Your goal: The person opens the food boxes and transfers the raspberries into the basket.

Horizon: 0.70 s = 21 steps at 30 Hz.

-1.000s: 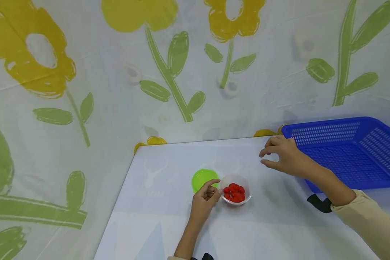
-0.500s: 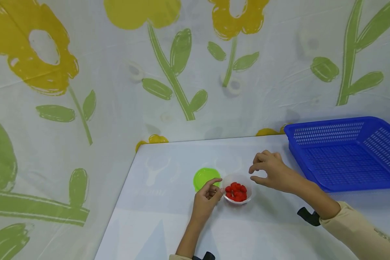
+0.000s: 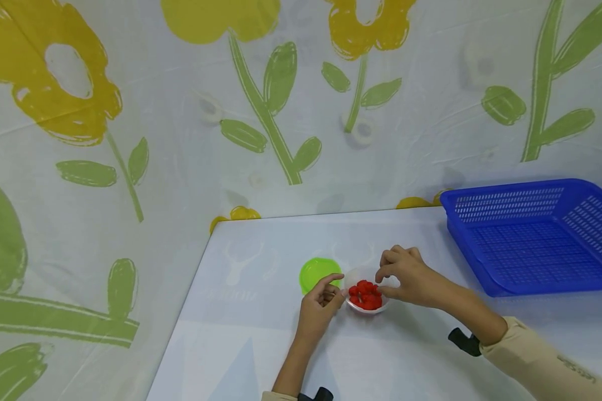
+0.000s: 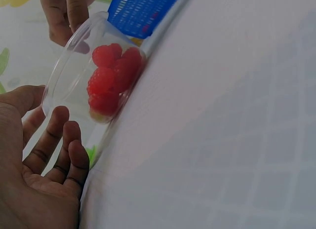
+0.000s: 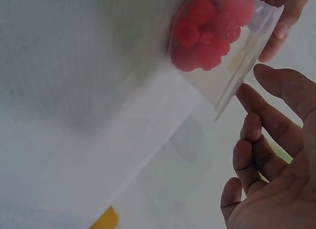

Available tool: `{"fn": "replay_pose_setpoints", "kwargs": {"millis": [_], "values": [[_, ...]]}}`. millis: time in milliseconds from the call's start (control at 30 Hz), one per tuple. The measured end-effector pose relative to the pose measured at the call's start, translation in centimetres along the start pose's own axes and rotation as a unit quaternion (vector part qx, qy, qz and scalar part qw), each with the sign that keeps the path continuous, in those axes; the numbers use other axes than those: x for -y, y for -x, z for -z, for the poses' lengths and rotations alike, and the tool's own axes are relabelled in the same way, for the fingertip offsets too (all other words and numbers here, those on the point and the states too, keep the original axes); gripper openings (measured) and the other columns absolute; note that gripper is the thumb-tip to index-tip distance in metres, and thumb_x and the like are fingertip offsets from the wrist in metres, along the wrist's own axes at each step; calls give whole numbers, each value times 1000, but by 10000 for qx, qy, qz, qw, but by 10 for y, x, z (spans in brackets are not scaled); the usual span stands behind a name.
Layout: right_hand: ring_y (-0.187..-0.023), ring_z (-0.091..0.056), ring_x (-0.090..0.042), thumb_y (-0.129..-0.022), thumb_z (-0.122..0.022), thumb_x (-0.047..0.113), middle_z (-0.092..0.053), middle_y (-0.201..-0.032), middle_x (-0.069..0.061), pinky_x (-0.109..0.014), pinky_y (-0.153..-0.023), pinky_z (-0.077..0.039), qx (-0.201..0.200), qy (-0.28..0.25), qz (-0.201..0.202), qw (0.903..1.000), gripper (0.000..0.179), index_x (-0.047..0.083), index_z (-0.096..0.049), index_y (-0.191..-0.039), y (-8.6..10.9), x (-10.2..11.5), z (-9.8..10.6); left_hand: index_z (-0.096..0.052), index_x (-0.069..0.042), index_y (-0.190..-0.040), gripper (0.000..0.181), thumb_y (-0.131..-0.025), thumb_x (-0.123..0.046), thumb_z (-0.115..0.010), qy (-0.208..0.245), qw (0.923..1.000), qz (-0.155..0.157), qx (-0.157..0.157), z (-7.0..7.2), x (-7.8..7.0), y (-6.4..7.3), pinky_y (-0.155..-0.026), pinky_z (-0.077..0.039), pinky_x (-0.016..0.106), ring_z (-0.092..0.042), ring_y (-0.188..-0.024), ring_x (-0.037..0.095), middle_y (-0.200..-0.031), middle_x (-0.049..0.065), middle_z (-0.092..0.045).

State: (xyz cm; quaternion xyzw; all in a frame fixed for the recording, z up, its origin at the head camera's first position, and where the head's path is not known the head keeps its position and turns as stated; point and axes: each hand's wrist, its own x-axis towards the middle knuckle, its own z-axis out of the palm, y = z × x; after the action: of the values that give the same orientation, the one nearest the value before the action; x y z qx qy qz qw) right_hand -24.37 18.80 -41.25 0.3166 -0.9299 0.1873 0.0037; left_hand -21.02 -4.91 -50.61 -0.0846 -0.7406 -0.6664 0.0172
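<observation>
A clear plastic cup [image 4: 69, 88] stands on the white table, with several red raspberries [image 3: 365, 296] at its bottom. My left hand [image 3: 315, 314] holds the cup's rim from the left, thumb and index finger on the edge, other fingers loosely curled below. My right hand [image 3: 406, 277] hovers at the right side of the cup, thumb and index finger apart with nothing between them. In the right wrist view its thumb and index fingertips [image 5: 263, 72] are right by the rim. Just behind my left hand lies a round bright green lid [image 3: 315, 272].
A blue perforated plastic basket [image 3: 534, 289] sits at the right of the white table [image 3: 231, 334]. Behind and to the left hangs a white curtain [image 3: 180, 139] printed with yellow flowers and green leaves.
My right hand has moved left and down, from beside the blue basket to the cup's rim, its thumb and index finger still apart. My left hand has stayed at the cup.
</observation>
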Motion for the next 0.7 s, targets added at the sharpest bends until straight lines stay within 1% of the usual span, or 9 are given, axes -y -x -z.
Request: {"fn": "replay_pose_setpoints", "kwargs": {"millis": [100, 300, 433, 567, 700], "values": [[-95, -48, -16, -78, -86, 20, -57, -90, 6, -44, -80, -35, 147, -40, 22, 9999, 12, 22, -77, -86, -1, 1, -4, -68, -18, -126, 33, -94, -24, -72, -19, 10000, -5, 5, 0, 0, 0, -64, -47, 19, -55, -73, 13, -87, 0, -65], [-93, -47, -14, -78, -87, 24, -56, -88, 7, -41, -78, -33, 311, -32, 203, 9993, 12, 22, -77, -84, -5, 1, -10, -68, -17, -127, 35, -93, -27, -73, -6, 10000, -14, -9, -1, 1, -1, -63, -46, 19, -55, -74, 13, -87, 0, -65], [-91, -46, -14, -78, -87, 25, -55, -87, 7, -40, -76, -32, 462, -13, 211, 9987, 11, 22, -78, -83, -6, 1, -12, -68, -18, -125, 33, -94, -26, -73, 21, 10000, -34, -5, -1, 3, -1, -64, -46, 18, -56, -75, 13, -88, 1, -65], [-90, -45, -13, -79, -86, 26, -54, -85, 8, -39, -75, -31, 509, 57, 255, 9984, 9, 21, -79, -82, -7, 1, -14, -68, -19, -125, 32, -94, -24, -73, 24, 10000, -46, -11, -1, 3, -1, -64, -47, 18, -56, -75, 13, -88, 2, -65], [-89, -43, -12, -79, -86, 27, -53, -83, 11, -39, -75, -30, 554, -12, 266, 9981, 8, 22, -80, -81, -6, 0, -16, -68, -21, -125, 32, -94, -25, -72, -11, 10000, 42, -14, -1, 2, 0, -65, -47, 19, -56, -76, 14, -89, 1, -65]]}}
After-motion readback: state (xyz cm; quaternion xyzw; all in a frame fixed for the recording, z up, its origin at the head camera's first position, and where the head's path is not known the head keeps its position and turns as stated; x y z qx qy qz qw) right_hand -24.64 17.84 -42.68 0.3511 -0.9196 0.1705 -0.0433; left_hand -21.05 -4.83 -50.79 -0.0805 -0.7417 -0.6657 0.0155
